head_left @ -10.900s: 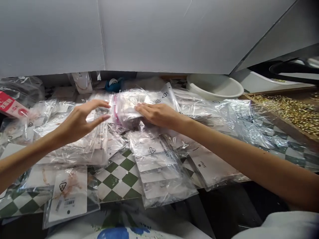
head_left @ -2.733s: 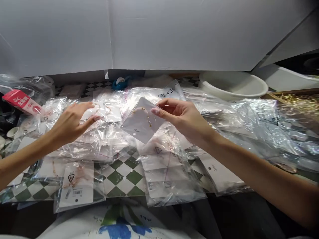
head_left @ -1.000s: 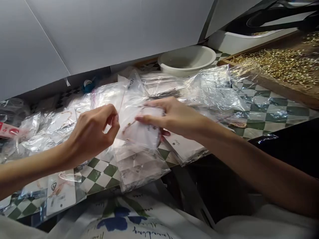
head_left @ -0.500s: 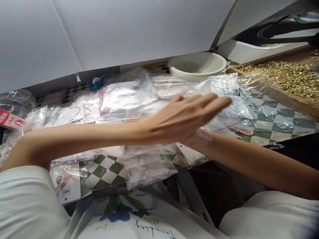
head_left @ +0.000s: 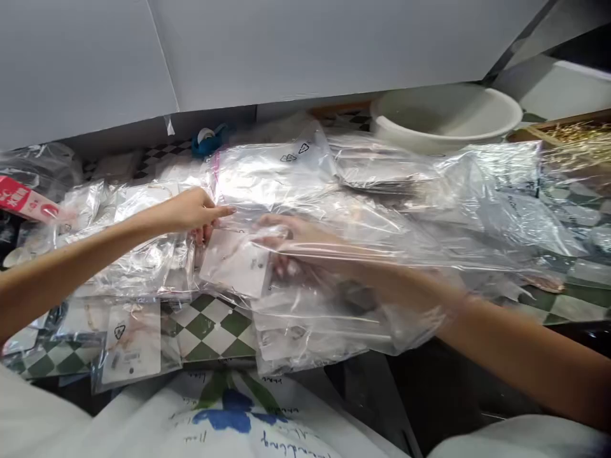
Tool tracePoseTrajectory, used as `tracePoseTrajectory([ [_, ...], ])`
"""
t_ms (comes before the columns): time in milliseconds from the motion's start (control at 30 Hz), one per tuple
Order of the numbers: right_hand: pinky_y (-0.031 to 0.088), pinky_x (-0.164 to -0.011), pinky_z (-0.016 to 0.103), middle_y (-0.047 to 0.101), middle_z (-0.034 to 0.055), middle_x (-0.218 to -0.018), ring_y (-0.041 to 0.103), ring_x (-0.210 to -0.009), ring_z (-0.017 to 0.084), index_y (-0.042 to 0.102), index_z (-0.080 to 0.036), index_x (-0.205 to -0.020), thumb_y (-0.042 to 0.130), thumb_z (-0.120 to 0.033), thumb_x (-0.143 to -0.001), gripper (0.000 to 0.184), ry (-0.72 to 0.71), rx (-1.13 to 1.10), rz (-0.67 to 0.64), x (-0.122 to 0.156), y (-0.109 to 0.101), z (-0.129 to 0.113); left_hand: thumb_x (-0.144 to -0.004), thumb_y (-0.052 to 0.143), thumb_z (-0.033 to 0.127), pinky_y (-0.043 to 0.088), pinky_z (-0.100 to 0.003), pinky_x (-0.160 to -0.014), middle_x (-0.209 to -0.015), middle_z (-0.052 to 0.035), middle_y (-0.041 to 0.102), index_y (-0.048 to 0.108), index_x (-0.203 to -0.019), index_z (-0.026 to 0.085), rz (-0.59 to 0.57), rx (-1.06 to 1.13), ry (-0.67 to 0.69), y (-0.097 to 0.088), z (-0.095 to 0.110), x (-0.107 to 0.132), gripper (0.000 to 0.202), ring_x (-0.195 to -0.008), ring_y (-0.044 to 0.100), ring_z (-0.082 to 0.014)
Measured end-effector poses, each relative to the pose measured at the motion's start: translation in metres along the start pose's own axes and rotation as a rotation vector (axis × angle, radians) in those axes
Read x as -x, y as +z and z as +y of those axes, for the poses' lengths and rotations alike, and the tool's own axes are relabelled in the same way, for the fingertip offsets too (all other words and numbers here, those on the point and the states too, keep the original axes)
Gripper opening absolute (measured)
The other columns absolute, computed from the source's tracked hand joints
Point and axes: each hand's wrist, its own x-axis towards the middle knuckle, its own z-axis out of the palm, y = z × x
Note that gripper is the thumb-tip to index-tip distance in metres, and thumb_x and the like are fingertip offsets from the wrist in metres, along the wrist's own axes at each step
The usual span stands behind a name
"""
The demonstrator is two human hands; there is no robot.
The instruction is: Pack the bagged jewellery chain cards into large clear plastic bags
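My left hand (head_left: 203, 216) is closed above the packets left of centre, its index finger pointing right. Its lower fingers are curled near a corner of a white card packet (head_left: 236, 261), and what they pinch is hidden. From the right, my right hand (head_left: 296, 242) reaches under or into a large clear plastic bag (head_left: 405, 245); I cannot tell which. Its thumb and fingers close around the card packet's right side, seen blurred through the film. More clear bagged packets (head_left: 147, 254) lie beside my left hand.
A white basin (head_left: 443, 114) stands at the back right, with gold-coloured pieces (head_left: 582, 137) in a wooden tray beyond. A blue tape dispenser (head_left: 207, 140) sits against the grey panel (head_left: 286, 51). Carded packets (head_left: 136, 337) overlap the checkered table's (head_left: 214, 331) front edge.
My hands, crossed before at the centre right, have come apart and moved left. The right hand is now beneath clear film at the card packet. The view has shifted a little.
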Motion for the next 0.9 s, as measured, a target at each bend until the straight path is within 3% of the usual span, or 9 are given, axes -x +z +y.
tracePoseTrajectory([
  [67,0.059,-0.056,0.032,0.074,0.0036,-0.080,0.068,-0.060,0.016,0.072,-0.023,-0.112,0.080,-0.053,-0.085,0.041,0.052,-0.053,-0.053,-0.003,0.005,-0.007,-0.092,0.067,0.056,0.039,-0.027,-0.044,-0.053,-0.0071,0.066,0.075,-0.066,0.020,0.059,0.136,0.091,0.012,-0.001,0.004,0.044,-0.044,0.056,-0.0155],
  [200,0.053,-0.055,0.029,0.070,0.0005,-0.073,0.062,-0.057,0.013,0.076,-0.023,-0.089,0.086,-0.051,-0.079,0.032,-0.001,0.041,0.075,-0.004,0.014,-0.004,-0.091,0.068,0.034,0.033,-0.025,-0.045,-0.050,-0.0013,0.056,0.072,-0.066,0.019,0.161,0.296,0.192,0.027,0.006,0.003,0.029,-0.043,0.045,-0.0097],
  [400,0.047,-0.062,0.033,0.073,0.0051,-0.084,0.064,-0.072,0.019,0.077,-0.023,-0.086,0.076,-0.062,-0.086,0.039,-0.220,0.218,0.251,-0.006,0.026,0.014,-0.090,0.070,0.032,0.037,-0.025,-0.047,-0.054,-0.0007,0.059,0.071,-0.071,0.017,0.198,0.393,0.273,0.035,0.003,-0.004,0.024,-0.046,0.047,-0.0084],
  [500,0.037,-0.059,0.034,0.067,0.0037,-0.072,0.055,-0.061,0.018,0.075,-0.024,-0.089,0.066,-0.063,-0.093,0.040,-0.321,0.635,0.332,-0.004,0.035,0.010,-0.089,0.072,0.036,0.050,-0.028,-0.055,-0.074,-0.0064,0.074,0.077,-0.084,0.018,0.244,0.307,0.342,0.019,0.001,0.006,0.020,-0.057,0.060,-0.0120],
  [567,0.029,-0.057,0.033,0.060,0.0026,-0.062,0.047,-0.054,0.017,0.074,-0.023,-0.095,0.062,-0.065,-0.094,0.043,-0.308,0.840,0.382,-0.001,0.040,0.003,-0.092,0.071,0.037,0.055,-0.030,-0.063,-0.086,-0.0068,0.077,0.078,-0.094,0.019,0.374,0.154,0.383,-0.001,-0.002,0.022,0.020,-0.065,0.064,-0.0127],
  [667,0.023,-0.055,0.032,0.053,0.0030,-0.059,0.040,-0.051,0.015,0.071,-0.019,-0.096,0.064,-0.073,-0.087,0.055,-0.267,0.898,0.435,0.005,0.042,-0.007,-0.103,0.061,0.041,0.055,-0.029,-0.075,-0.091,-0.0042,0.075,0.075,-0.105,0.017,0.606,-0.089,0.309,-0.034,-0.011,0.056,0.028,-0.074,0.062,-0.0100],
  [733,0.025,-0.052,0.031,0.051,0.0023,-0.060,0.040,-0.051,0.015,0.069,-0.018,-0.099,0.064,-0.075,-0.086,0.059,-0.233,0.804,0.373,0.012,0.038,-0.010,-0.107,0.054,0.051,0.054,-0.030,-0.089,-0.100,-0.0060,0.074,0.071,-0.116,0.012,0.660,-0.252,0.215,-0.047,-0.023,0.076,0.043,-0.086,0.062,-0.0105],
  [800,0.032,-0.049,0.030,0.052,0.0010,-0.062,0.043,-0.051,0.015,0.067,-0.017,-0.110,0.062,-0.070,-0.089,0.057,-0.195,0.635,0.255,0.023,0.027,-0.010,-0.104,0.050,0.064,0.050,-0.038,-0.106,-0.124,-0.0128,0.072,0.062,-0.133,0.008,0.567,-0.392,0.142,-0.048,-0.038,0.089,0.065,-0.109,0.063,-0.0188],
  [900,0.041,-0.047,0.029,0.053,0.0001,-0.065,0.048,-0.052,0.015,0.066,-0.018,-0.125,0.062,-0.062,-0.093,0.054,-0.171,0.512,0.209,0.049,0.002,-0.001,-0.093,0.050,0.080,0.040,-0.054,-0.120,-0.159,-0.0224,0.050,0.040,-0.157,0.006,0.316,-0.504,0.032,-0.036,-0.060,0.093,0.099,-0.141,0.051,-0.0387],
])
